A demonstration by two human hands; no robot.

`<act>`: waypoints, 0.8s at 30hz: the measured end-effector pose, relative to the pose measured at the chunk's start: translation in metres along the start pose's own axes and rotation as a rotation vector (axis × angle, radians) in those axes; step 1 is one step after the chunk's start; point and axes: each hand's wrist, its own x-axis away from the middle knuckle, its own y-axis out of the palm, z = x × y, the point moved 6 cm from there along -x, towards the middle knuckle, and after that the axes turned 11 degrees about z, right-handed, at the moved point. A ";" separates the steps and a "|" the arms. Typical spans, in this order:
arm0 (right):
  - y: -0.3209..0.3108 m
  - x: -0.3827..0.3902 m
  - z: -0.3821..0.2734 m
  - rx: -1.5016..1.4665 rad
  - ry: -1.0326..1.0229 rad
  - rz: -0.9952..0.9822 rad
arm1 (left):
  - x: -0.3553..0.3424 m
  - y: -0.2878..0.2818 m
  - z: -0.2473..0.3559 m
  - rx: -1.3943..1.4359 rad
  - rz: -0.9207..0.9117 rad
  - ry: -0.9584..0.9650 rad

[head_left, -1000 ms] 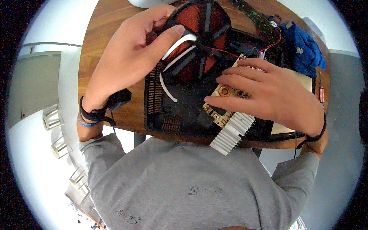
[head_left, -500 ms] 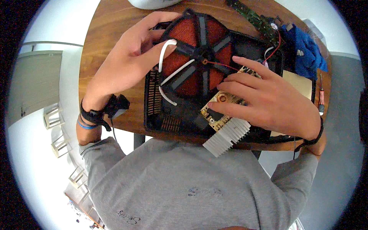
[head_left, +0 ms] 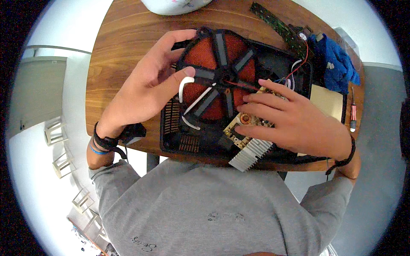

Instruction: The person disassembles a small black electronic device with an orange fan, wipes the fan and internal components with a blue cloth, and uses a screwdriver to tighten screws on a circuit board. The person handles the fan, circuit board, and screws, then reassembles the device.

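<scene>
My left hand (head_left: 147,85) grips the left rim of a round induction coil (head_left: 224,74), thumb on top and fingers curled behind the edge. The coil has copper windings and black spokes, and it sits tilted over a black plastic cooker casing (head_left: 171,144). White-sleeved leads (head_left: 199,100) loop from its left side beside my thumb. My right hand (head_left: 299,121) is closed over a tan circuit board (head_left: 245,118), fingers across its top and the thumb's grip hidden. A finned silver heat sink (head_left: 251,154) sticks out from the board over the casing's near edge.
Thin red and white wires (head_left: 294,70) run at the casing's right. Beyond lie a dark green circuit strip (head_left: 273,21), a blue cloth (head_left: 335,64) and a screwdriver (head_left: 353,115). A white bowl-like container (head_left: 177,5) stands at the wooden table's (head_left: 124,42) far edge.
My left hand and the coil have come down, nearer to me and the casing. The right hand keeps its hold on the board, barely shifted. The whole view has moved slightly.
</scene>
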 end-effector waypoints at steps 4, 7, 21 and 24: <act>-0.034 -0.017 0.040 -0.274 0.221 0.214 | 0.003 -0.001 0.001 0.031 -0.016 -0.034; -0.029 -0.018 0.073 -0.284 0.491 0.419 | 0.004 0.000 0.005 0.059 -0.056 -0.103; -0.017 -0.017 0.098 -0.627 0.643 -0.011 | 0.000 -0.038 0.010 -0.311 -0.161 0.285; -0.025 -0.010 0.094 -0.704 0.708 -0.023 | 0.001 -0.041 0.012 -0.668 -0.218 0.526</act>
